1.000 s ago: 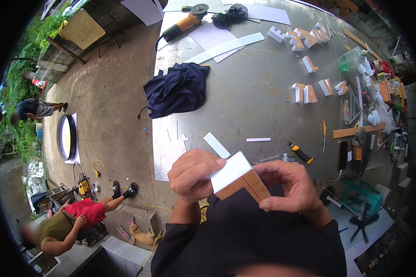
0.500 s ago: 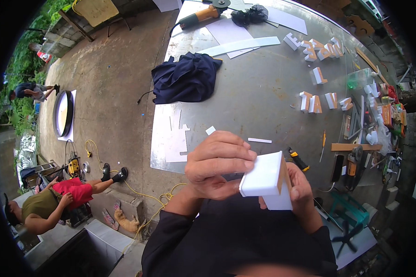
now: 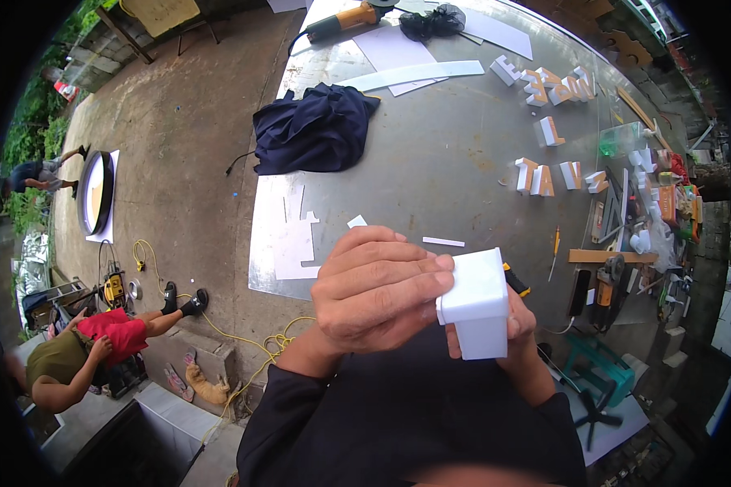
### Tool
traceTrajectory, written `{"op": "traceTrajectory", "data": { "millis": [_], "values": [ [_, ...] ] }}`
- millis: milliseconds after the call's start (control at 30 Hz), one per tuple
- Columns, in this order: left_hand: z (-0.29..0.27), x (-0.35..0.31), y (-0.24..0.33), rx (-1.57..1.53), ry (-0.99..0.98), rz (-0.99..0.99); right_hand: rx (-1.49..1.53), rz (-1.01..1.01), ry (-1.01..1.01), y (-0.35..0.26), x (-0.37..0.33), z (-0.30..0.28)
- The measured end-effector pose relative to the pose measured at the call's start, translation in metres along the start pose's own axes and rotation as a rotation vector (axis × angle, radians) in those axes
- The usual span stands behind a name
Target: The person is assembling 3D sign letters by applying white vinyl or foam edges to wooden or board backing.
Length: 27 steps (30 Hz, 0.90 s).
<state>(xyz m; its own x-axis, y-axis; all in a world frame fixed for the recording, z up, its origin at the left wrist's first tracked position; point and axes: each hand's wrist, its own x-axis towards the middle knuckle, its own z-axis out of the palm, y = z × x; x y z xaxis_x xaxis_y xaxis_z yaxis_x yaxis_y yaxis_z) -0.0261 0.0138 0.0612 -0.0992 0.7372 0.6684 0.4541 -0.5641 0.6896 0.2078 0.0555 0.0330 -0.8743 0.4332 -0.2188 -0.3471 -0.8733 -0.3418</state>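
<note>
A white three-dimensional letter (image 3: pixel 481 302) is held up between both hands, close to my chest. My left hand (image 3: pixel 382 284) presses its fingertips on the upper left edge, its thumb hidden below the fingers. Behind the letter's right side, my right hand (image 3: pixel 521 325) grips it, mostly covered by the white walls. Beyond the hands lies a narrow white strip (image 3: pixel 443 242) on the metal table (image 3: pixel 430 178). A small white piece (image 3: pixel 356 221) and a cut white sheet (image 3: pixel 295 252) lie near my left hand. A yellow-and-black tool (image 3: pixel 516 281) shows partly past the letter.
Several white letters with brown faces (image 3: pixel 549 131) stand at the far right. A dark blue cloth (image 3: pixel 315 130) and an angle grinder (image 3: pixel 345 19) lie on the left side. Tools and a clear bottle (image 3: pixel 621 140) crowd the right edge. A person (image 3: pixel 73 357) sits at left; a cat (image 3: pixel 205 385) lies nearby.
The letter has turned, so its brown face no longer shows and its white walls face me. Both hands have shifted with it. The whole view has moved slightly.
</note>
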Motion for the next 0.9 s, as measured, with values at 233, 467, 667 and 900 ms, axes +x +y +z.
{"op": "traceTrajectory", "data": {
  "millis": [233,467,667,900],
  "values": [
    [0.006,0.003,0.005,-0.163,0.03,-0.117,0.079,-0.023,-0.033,0.007,-0.002,-0.002],
    [0.006,-0.003,-0.008,-0.236,0.085,-0.061,0.016,-0.008,-0.067,0.005,0.001,-0.003],
    [-0.005,-0.02,-0.001,-0.427,-0.006,-0.35,-0.412,-0.175,0.054,-0.007,0.004,0.006],
    [-0.02,-0.024,0.004,-0.493,-0.046,-0.475,-1.31,-0.42,0.115,-0.036,0.002,0.034]
  ]
}}
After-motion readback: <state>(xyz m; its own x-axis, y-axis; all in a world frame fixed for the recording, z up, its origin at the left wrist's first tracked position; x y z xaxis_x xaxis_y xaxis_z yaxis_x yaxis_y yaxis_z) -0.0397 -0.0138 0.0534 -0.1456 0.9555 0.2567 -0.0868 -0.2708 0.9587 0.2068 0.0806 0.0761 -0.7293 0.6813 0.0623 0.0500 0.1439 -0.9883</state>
